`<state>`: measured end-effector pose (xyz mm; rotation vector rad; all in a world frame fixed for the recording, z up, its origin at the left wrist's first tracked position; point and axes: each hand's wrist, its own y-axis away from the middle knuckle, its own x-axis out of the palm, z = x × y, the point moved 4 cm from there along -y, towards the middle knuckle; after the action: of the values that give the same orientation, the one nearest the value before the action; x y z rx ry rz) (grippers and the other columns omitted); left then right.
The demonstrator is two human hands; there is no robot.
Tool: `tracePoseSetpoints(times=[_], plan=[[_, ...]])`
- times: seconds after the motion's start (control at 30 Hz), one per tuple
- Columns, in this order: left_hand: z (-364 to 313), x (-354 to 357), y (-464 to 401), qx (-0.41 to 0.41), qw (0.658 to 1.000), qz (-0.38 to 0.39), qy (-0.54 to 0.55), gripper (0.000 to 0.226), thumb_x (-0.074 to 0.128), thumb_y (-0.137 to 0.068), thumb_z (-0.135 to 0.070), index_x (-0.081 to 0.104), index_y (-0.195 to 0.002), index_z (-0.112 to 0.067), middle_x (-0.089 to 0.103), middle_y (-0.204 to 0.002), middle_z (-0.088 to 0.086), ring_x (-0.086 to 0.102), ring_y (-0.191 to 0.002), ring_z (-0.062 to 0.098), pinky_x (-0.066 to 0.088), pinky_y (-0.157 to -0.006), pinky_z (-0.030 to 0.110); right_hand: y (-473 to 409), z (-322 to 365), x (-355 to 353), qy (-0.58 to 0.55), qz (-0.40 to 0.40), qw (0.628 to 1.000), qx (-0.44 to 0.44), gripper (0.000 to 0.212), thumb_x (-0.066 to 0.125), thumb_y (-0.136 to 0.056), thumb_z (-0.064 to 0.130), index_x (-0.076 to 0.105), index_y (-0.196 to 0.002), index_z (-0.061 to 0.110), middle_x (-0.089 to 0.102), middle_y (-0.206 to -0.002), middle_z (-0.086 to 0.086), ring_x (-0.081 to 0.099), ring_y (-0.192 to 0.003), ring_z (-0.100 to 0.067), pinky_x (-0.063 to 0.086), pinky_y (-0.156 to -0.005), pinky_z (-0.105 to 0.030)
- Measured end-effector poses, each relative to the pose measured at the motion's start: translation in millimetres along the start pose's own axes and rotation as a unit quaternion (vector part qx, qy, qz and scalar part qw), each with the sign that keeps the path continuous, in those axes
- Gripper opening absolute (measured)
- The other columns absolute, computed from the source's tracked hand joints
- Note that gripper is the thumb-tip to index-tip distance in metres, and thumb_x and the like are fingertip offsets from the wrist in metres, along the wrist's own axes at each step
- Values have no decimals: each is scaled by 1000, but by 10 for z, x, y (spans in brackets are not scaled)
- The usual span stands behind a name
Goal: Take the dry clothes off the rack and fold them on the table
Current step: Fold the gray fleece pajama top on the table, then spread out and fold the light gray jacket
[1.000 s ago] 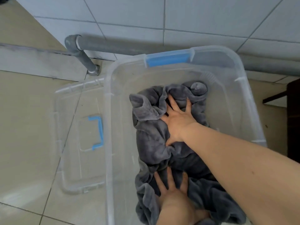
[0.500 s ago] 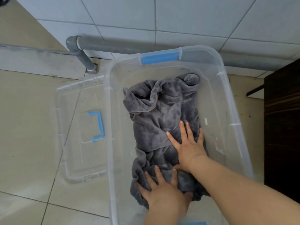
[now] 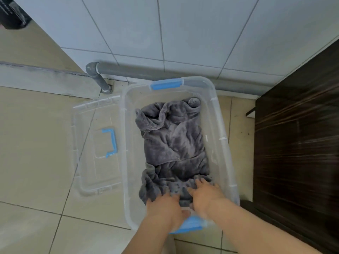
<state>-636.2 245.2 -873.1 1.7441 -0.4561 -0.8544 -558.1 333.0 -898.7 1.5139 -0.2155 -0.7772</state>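
Grey fleece garment [image 3: 174, 143], crumpled, lies inside a clear plastic storage bin [image 3: 222, 132] on the tiled floor [image 3: 36, 143], filling most of the bin's middle and right. Left hand [image 3: 163, 206] and right hand [image 3: 205, 195], side by side at the bin's near end, both rest on the garment's near edge with fingers bent into the bunched cloth; motion blur leaves it unclear whether they grasp it or only press on it. Bare bin floor shows along the left wall and in the near left corner. Blue latch [image 3: 167, 84] on the far rim; a second blue latch [image 3: 190, 226] on the near rim, partly under the wrists. Clear lid [image 3: 88, 162] with a blue handle [image 3: 111, 143] lies flat just left of the bin, touching or nearly touching it. Grey pipe [image 3: 128, 71] runs along the foot of the white tiled wall [image 3: 183, 33], close behind the bin. Dark wood-grain furniture [image 3: 297, 143] stands to the right, a narrow strip of floor between. No legible writing or brand.
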Motion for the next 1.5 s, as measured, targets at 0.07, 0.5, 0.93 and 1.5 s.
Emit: tracePoseSetpoints(times=[0.07,0.5,0.93,1.5], plan=[[-101,-53,275,8,999,-17,25,59,43,-95,-52,35,-144,-21,40,-148,4,39,-134,25,34,-108,38,291,-4,-66,2,2,1000,-16,54,43,-99,29,27,-151,22,17,-158,-10,15,-145,-28,21,-115,-46],[-1549,-1814,2976,101,977,-183,44,34,47,-96,-35,52,-125,-18,58,-127,5,54,-115,25,46,-94,34,3742,-778,-1612,-201,-180,960,-71,50,40,-100,42,40,-145,19,50,-141,-6,48,-127,-24,41,-101,-32],[-4276,-2682,5408,387,874,-252,-147,52,48,-96,-42,41,-144,-22,50,-142,-3,46,-129,15,34,-101,23,6892,-2382,-1130,-399,-384,816,166,55,46,-98,43,36,-148,20,44,-147,1,40,-135,-16,30,-108,-27],[-6807,1149,8316,704,619,54,-344,29,63,-91,-32,62,-118,-19,70,-104,-4,69,-92,9,48,-100,37,10139,-1510,3256,-545,-453,327,626,17,54,-92,37,57,-76,31,67,-112,-9,57,-110,-28,45,-85,-30]])
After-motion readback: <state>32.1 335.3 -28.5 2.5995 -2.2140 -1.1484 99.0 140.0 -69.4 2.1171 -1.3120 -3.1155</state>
